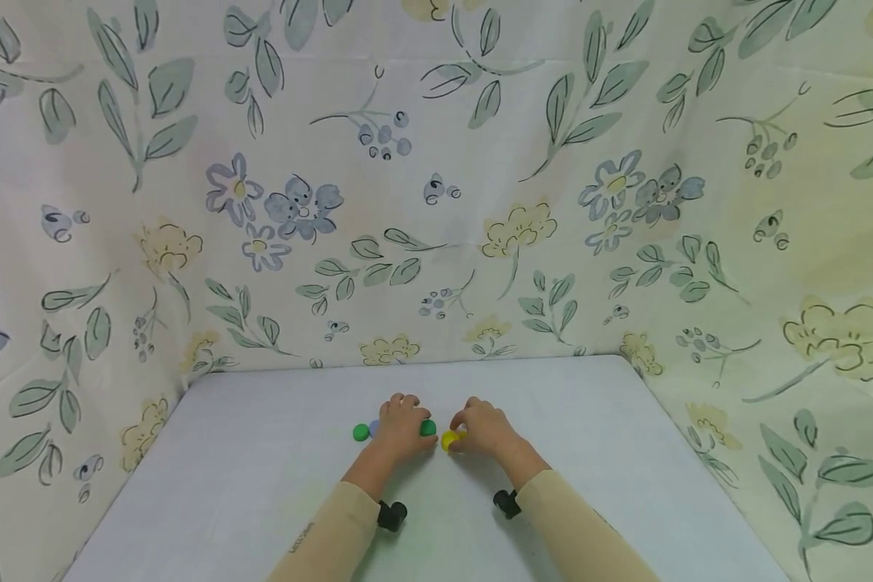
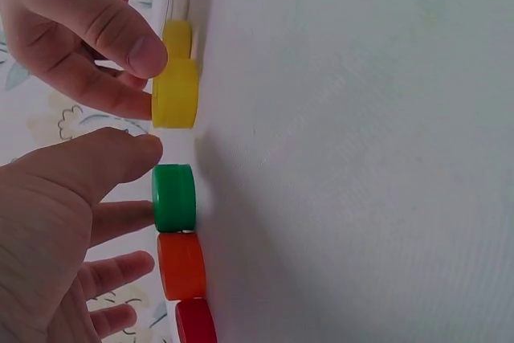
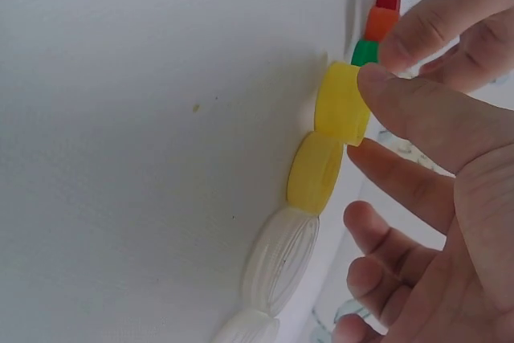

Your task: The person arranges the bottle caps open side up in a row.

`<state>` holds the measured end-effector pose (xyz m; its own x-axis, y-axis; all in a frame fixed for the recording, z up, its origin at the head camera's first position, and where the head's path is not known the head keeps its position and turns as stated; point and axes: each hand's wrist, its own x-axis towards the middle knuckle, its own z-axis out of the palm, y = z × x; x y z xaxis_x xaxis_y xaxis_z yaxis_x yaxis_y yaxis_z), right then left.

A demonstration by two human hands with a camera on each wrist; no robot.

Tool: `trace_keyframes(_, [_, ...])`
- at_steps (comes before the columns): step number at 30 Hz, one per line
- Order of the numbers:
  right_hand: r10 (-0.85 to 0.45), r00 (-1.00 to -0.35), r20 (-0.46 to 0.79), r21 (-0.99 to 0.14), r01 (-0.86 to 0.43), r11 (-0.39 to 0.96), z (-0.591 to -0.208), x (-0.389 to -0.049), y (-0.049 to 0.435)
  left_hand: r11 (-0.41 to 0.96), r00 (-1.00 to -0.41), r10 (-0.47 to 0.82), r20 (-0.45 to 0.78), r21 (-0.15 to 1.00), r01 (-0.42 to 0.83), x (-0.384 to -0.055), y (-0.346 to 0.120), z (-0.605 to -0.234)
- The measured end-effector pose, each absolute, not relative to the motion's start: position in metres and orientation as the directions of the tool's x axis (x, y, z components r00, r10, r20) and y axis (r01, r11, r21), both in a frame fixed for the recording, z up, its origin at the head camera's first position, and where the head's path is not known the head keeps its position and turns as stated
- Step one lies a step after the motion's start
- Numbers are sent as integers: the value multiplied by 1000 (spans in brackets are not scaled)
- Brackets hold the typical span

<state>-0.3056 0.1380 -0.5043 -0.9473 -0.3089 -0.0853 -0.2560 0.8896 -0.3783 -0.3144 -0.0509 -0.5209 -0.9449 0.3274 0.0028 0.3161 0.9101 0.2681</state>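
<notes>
Round plastic caps stand in a row on the white table. My left hand (image 1: 402, 430) is at the green cap (image 2: 174, 198). In the left wrist view its thumb lies just past one edge of this cap, a small gap between; the index fingertip reaches the other edge. Beside it sit an orange cap (image 2: 182, 266) and a red cap (image 2: 196, 322). My right hand (image 1: 489, 430) pinches a yellow cap (image 3: 340, 104) between thumb and index finger, the other fingers loosely bent. A second yellow cap (image 3: 314, 173) touches it, then a clear cap (image 3: 281, 261).
Another green cap (image 1: 360, 432) and a blue cap (image 1: 374, 428) lie at the row's left end. A further clear cap (image 3: 247, 329) is partly cut off in the right wrist view. Floral cloth (image 1: 436, 202) hangs behind and beside the white table (image 1: 262, 469).
</notes>
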Motion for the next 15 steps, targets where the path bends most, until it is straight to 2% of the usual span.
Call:
trace_keyframes(8, [-307, -949, -77, -373, -258, 891, -507, -305, 138, 906, -942, 333, 36, 263, 331, -315, -56, -522])
trace_keyframes(15, [-310, -949, -66, -360, -267, 894, -504, -303, 138, 893, -945, 326, 36, 316, 320, -316, -60, -524])
